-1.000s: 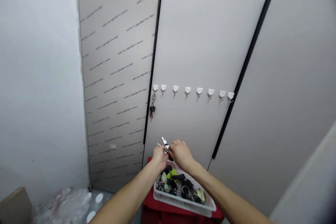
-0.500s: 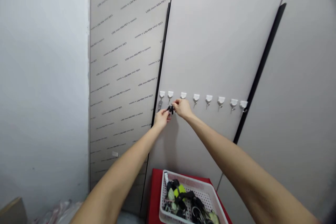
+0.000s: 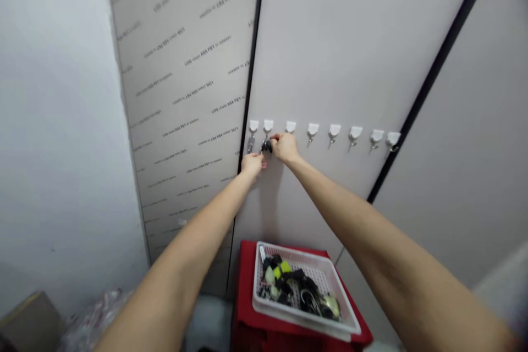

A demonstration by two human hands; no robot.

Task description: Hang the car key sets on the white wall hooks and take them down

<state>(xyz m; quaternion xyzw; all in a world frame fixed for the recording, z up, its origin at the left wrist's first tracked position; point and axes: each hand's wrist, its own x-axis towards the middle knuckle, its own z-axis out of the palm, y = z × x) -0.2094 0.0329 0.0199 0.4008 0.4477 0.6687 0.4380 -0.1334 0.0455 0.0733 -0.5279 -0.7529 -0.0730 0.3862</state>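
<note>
A small dark keychain (image 3: 266, 146) is between my two hands, just below the second white hook (image 3: 268, 126) from the left. My left hand (image 3: 253, 163) pinches it from the lower left. My right hand (image 3: 285, 147) has its fingers closed on its right side and covers the lower part of the third hook (image 3: 291, 126). Whether the keychain touches the second hook I cannot tell. On the leftmost hook (image 3: 253, 126) hangs a silvery metal keychain (image 3: 251, 144), close to my left fingers.
More white hooks (image 3: 334, 130) run rightward along the pale cabinet door (image 3: 330, 55). Below stands a white plastic basket (image 3: 350, 322) on a red box (image 3: 243, 297), holding several keychains and dark items. Clear plastic bags (image 3: 97, 316) and cardboard (image 3: 35, 319) lie lower left.
The view has shifted, so hooks and hands sit higher in the picture and more of the basket shows. The keychain has come closer under the second hook, with both hands still on it.
</note>
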